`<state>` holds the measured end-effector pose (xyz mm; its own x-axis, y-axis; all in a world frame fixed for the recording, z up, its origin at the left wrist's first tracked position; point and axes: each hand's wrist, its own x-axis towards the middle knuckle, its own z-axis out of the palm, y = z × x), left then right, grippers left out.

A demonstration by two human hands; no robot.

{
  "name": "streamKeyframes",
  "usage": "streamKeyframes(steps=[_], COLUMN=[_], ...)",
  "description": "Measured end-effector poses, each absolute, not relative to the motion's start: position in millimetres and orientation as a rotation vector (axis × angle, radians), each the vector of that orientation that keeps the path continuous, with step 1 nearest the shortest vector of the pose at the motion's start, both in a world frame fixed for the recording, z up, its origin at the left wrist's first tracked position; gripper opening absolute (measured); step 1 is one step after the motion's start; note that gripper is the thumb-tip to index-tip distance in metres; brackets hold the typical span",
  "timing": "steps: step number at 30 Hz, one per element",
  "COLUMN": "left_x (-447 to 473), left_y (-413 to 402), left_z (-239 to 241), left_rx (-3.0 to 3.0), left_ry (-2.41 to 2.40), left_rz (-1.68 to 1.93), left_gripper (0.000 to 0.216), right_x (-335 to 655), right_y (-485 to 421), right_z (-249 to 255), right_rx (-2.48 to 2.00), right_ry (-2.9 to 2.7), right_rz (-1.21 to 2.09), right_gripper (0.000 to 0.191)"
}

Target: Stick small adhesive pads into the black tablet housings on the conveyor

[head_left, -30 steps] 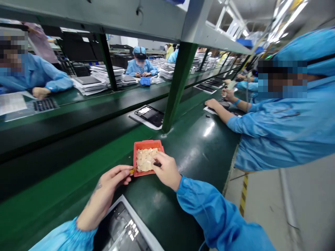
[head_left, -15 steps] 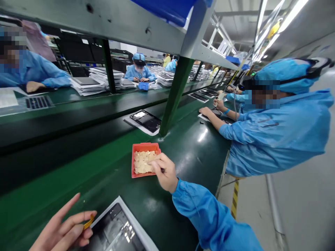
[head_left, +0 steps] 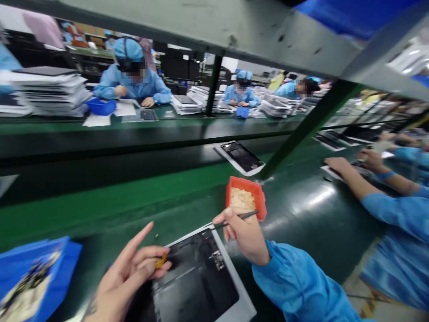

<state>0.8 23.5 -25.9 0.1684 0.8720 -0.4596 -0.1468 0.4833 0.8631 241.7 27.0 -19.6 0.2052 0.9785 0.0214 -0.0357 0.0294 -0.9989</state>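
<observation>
One yellow piece [head_left: 161,261], perhaps several pressed together, sits pinched at the left edge of the tablet [head_left: 197,273]; the fingers of the left hand [head_left: 129,275] are clamped on it, with the forefinger stretched clear. Being so small, it could slip if that pinch loosens or rolls, and could then drop onto the dark tablet or off beside it. The right hand [head_left: 248,235] has its fingers together on the tweezers [head_left: 250,215], whose points reach toward the tablet's far corner; whether they touch it I cannot tell. A careless jab might scratch the casing or catch the bare parts near that corner. The tablet lies on a white sheet [head_left: 243,308], and a wrist pressing or dragging on the sheet's edge would probably skew both. Just behind the right hand stands the red bin [head_left: 262,205], heaped with pale bits [head_left: 241,197]; a knock from that wrist could shift it or scatter some across the surface [head_left: 288,219]. Farther left, the blue bin [head_left: 65,277] stands near the left forearm, where a sleeve might snag its wall. A co-worker's hand [head_left: 342,166] rests well apart, so a clash seems unlikely.
</observation>
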Motion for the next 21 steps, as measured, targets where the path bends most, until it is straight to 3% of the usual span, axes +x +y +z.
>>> streamKeyframes(steps=[3, 10, 16, 21], left_x=[-4, -15, -15, -16], left_y=[30, 42, 43, 42], left_z=[-24, -32, -21, -22], left_rx=[0.772, 0.801, 0.654, 0.565], left_ry=[1.049, 0.892, 0.817, 0.751], left_rz=[0.846, 0.879, 0.812, 0.781], left_gripper=[0.084, 0.04, 0.035, 0.032], right_x=[219, 195, 204, 204], right_y=[34, 33, 32, 33], right_z=[-10, -11, -4, -4], right_rx=[-1.159, -0.933, -0.94, -0.766], right_ry=[-1.092, -1.234, -1.967, -2.13], right_rz=[1.117, 1.449, 0.753, 0.65], right_gripper=[0.048, 0.02, 0.026, 0.035])
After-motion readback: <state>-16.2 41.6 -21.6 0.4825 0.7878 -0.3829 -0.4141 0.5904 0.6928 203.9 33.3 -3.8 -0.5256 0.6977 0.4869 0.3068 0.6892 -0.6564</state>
